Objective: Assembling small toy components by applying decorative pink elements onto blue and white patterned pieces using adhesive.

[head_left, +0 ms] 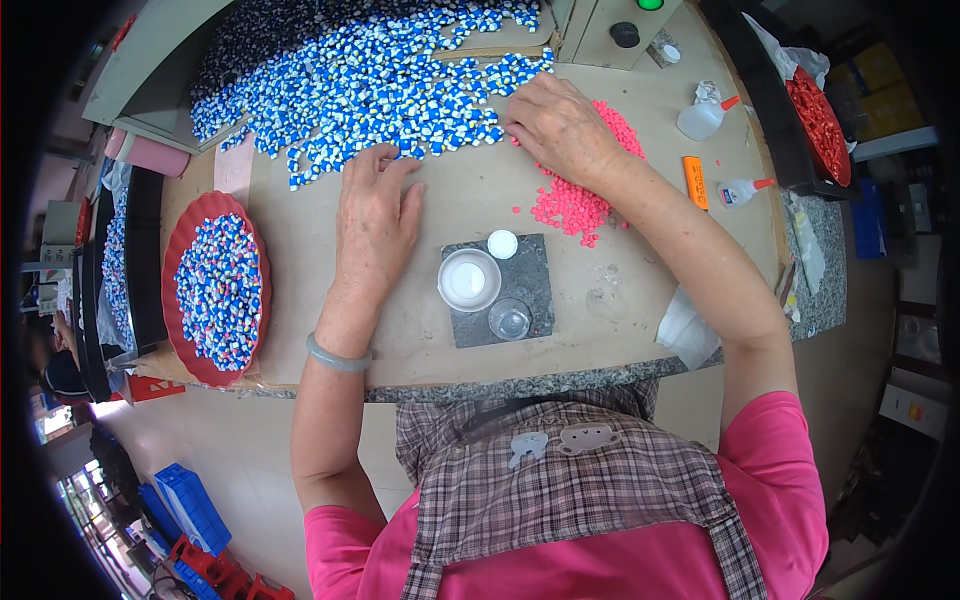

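Note:
My left hand (375, 215) rests palm down at the near edge of a wide spread of small blue-and-white pieces (390, 100). Its fingers are slightly bent, the thumb stands apart, and nothing shows in it. At the right end of the spread, my right hand (562, 125) has its fingers curled together, their tips by the outermost pieces. Whatever they may hold is hidden. Partly under my right wrist lies a heap of small pink pieces (575, 207), with a few strays to its left.
A dark square slab (470, 330) carries a white dish (468, 281), a white cap (502, 244) and a clear cup (510, 319). Left stands a red scalloped tray (255, 285) of similar pieces. Red-tipped bottles (700, 121), an orange box (695, 182) and a white cloth (688, 330) lie right.

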A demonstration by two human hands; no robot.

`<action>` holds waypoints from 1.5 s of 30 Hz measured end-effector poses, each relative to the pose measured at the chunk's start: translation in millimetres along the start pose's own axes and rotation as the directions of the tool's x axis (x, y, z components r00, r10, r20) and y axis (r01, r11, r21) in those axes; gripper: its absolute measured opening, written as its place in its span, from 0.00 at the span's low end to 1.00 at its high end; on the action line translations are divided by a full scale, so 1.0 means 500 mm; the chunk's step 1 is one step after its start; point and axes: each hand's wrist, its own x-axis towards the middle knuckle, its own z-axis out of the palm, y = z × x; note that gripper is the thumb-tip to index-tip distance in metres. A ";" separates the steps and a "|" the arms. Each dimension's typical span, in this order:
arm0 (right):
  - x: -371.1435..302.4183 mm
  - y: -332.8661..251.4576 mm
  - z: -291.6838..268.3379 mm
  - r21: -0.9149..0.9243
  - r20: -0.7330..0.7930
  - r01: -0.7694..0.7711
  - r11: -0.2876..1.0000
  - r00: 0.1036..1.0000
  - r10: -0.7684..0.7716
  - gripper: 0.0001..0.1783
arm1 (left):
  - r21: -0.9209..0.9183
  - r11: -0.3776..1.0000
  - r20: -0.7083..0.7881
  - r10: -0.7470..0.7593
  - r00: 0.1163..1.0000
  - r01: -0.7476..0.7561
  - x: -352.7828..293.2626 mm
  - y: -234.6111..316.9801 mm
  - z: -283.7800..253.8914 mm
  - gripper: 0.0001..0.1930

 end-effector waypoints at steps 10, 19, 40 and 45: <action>0.009 0.053 -0.079 0.256 0.076 -0.300 0.919 0.954 0.290 0.08 | -0.028 1.000 -0.008 -0.001 1.000 0.001 0.002 -0.003 -0.001 0.11; 0.071 0.064 -0.013 -0.012 0.117 -0.088 0.996 0.989 0.089 0.09 | -0.040 0.999 -0.009 -0.017 1.000 0.017 0.005 -0.001 -0.001 0.11; 0.067 0.008 -0.022 0.080 -0.026 -0.053 0.995 0.998 0.056 0.09 | -0.008 0.997 -0.053 0.072 0.996 -0.072 0.033 0.005 0.003 0.13; 0.057 -0.039 0.005 0.049 0.102 -0.136 0.990 0.986 0.130 0.07 | 0.004 0.982 0.011 0.191 0.981 -0.191 0.070 0.034 0.024 0.17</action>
